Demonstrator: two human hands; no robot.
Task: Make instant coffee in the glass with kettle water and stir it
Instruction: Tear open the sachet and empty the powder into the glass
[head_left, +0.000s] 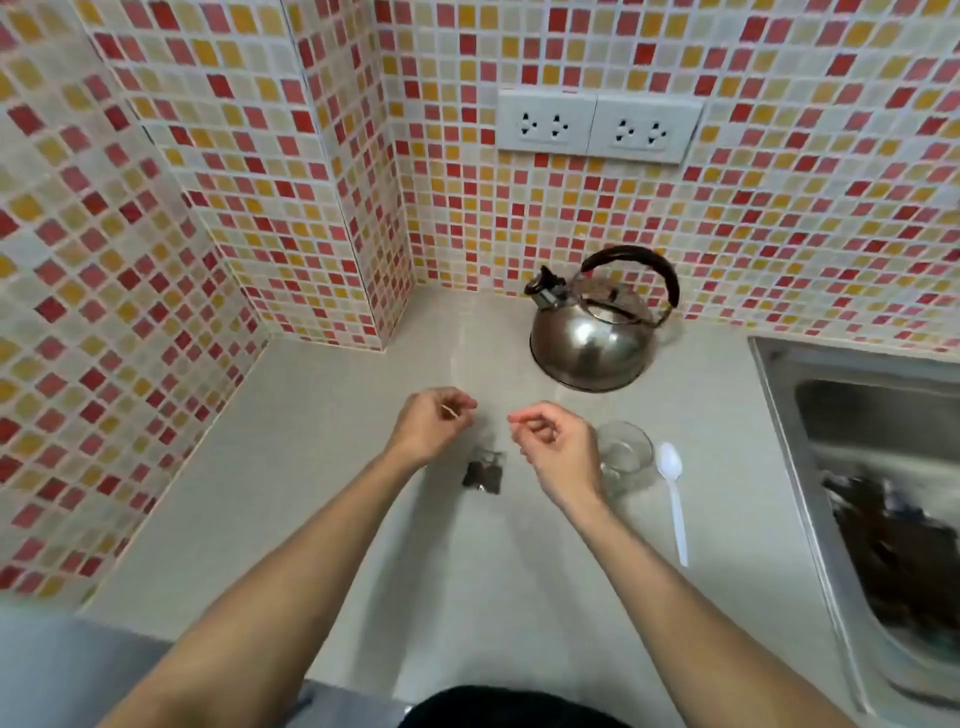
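Both hands hover over the middle of a grey countertop (322, 467), fingers loosely curled. The left hand (434, 428) pinches something small and tan; the right hand (558, 449) grips nothing. A coffee sachet (484, 472) lies between them. The empty glass (625, 457) and white spoon (671, 493) sit near the sink-side edge, the kettle (595, 332) by the back wall.

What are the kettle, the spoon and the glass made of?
Kettle: polished metal, probably stainless steel, with mirror-like reflections; its handle looks like dark plastic. Spoon: white and matte, likely plastic. Glass: clear, the counter shows through it; glass or clear plastic, hard to tell.
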